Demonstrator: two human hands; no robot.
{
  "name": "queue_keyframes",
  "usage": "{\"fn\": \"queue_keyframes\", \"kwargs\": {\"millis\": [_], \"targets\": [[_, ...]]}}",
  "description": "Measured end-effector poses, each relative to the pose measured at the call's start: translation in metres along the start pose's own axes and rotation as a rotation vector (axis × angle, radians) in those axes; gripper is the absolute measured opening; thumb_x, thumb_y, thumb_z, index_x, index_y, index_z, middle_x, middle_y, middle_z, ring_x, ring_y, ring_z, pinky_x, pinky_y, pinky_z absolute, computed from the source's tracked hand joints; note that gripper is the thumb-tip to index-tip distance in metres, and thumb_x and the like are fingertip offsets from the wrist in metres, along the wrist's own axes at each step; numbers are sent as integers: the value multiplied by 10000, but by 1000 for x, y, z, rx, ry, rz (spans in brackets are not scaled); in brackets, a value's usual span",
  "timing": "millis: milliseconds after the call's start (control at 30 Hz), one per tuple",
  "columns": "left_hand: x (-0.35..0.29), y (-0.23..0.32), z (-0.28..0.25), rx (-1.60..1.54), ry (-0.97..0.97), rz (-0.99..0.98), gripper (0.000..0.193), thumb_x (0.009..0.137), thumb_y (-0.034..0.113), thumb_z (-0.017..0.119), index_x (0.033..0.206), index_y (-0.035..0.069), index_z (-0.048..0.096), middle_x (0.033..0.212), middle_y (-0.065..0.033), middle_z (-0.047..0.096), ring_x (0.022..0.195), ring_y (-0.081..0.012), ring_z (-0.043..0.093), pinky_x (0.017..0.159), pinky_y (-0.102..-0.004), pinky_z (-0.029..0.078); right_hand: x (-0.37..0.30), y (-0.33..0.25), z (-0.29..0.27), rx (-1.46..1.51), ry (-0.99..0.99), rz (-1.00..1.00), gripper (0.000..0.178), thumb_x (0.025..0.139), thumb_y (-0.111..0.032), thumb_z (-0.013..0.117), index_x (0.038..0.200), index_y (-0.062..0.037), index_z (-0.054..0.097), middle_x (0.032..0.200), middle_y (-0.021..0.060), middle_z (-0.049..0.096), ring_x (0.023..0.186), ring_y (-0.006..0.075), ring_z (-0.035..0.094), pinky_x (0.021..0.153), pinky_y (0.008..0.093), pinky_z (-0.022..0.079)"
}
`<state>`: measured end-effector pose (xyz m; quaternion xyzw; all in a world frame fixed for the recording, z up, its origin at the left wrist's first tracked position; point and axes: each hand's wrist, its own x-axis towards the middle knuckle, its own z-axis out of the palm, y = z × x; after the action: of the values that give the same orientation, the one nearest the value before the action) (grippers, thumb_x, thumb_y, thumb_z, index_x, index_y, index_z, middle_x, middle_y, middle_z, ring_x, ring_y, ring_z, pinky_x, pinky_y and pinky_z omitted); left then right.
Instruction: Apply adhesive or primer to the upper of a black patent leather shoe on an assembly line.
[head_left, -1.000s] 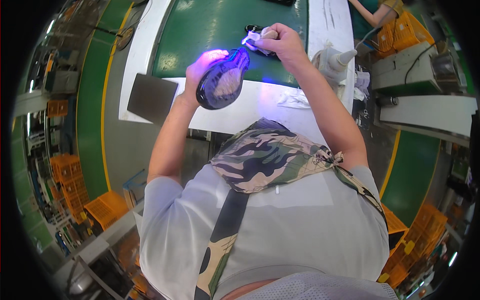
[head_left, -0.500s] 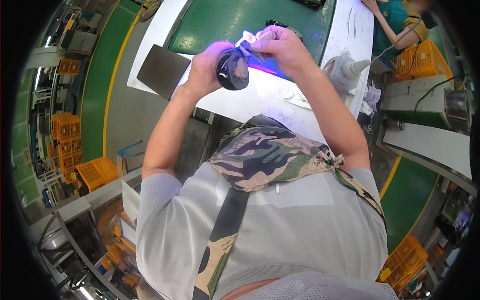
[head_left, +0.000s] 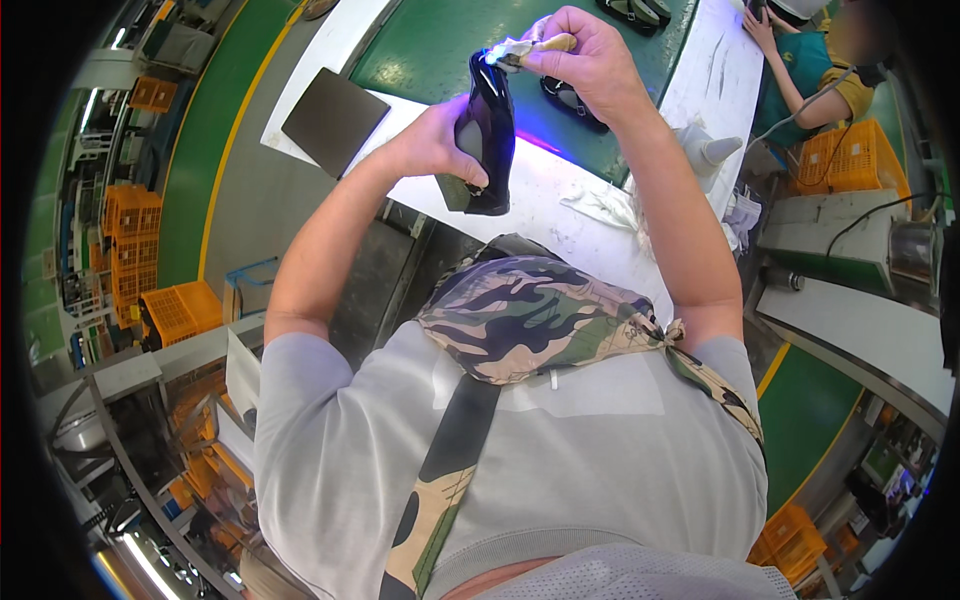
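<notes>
My left hand [head_left: 437,142] is closed around a glossy black shoe [head_left: 495,130], held on end above the white edge of the bench. Its greyish sole side faces my palm, and the upper faces right. In my right hand [head_left: 590,65], thumb and fingers pinch a crumpled whitish cloth [head_left: 512,50]. The cloth touches the top end of the shoe, where a blue-violet light glares. Just below my right hand, a black strapped shoe [head_left: 572,100] rests on the green belt [head_left: 430,50].
A dark square board [head_left: 335,122] lies at the bench's left corner. More black shoes [head_left: 638,12] sit farther up the belt. On the right are a white squeeze bottle [head_left: 708,150] and a white rag [head_left: 605,205]. A co-worker [head_left: 800,75] sits beyond, near an orange crate [head_left: 850,160].
The shoe has turned from nearly end-on to lengthwise, its top end now higher. My right hand has risen slightly with the cloth. Shoes on the belt have come nearer.
</notes>
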<state>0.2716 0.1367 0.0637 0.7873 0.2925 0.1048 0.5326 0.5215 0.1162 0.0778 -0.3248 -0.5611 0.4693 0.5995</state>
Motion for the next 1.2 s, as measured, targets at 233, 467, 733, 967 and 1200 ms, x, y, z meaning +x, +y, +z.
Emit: {"fn": "queue_keyframes", "kwargs": {"millis": [233, 467, 733, 967, 1200], "targets": [[-10, -23, 6, -466, 13, -159, 738, 617, 174, 886, 1233, -8, 523, 1066, -71, 640, 970, -183, 604, 914, -326, 481, -8, 25, 0, -140, -147, 4, 209, 798, 45, 704, 825, -48, 519, 948, 77, 606, 906, 134, 561, 801, 253, 444], [-20, -42, 9, -790, 106, -217, 510, 735, 145, 778, 1177, -12, 577, 1042, -107, 677, 944, -215, 660, 909, -348, 507, -38, 44, 14, -16, -246, 54, 217, 783, 53, 706, 826, -37, 513, 975, 107, 619, 914, 155, 592, 830, 287, 490], [-46, -66, 18, -928, 332, -110, 416, 785, 113, 735, 1143, -14, 568, 1007, -114, 673, 906, -217, 664, 868, -359, 533, -68, 50, 7, -10, -399, 152, 248, 762, 34, 729, 797, -48, 497, 959, 104, 619, 892, 166, 606, 799, 300, 506], [-77, -67, 37, -1096, 505, 78, 477, 762, 134, 754, 1170, -14, 556, 1058, -121, 660, 950, -238, 655, 905, -376, 525, -86, 62, 24, 258, -103, 327, 217, 769, 10, 740, 823, -54, 539, 888, 66, 596, 761, 134, 586, 674, 275, 483], [-105, -72, 49, -1032, 692, 183, 518, 745, 117, 760, 1197, -9, 541, 1109, -123, 652, 1017, -264, 642, 941, -395, 511, -85, 65, 55, 183, 92, 467, 215, 726, 15, 774, 833, -13, 589, 770, 51, 613, 666, 125, 581, 597, 268, 479]]}}
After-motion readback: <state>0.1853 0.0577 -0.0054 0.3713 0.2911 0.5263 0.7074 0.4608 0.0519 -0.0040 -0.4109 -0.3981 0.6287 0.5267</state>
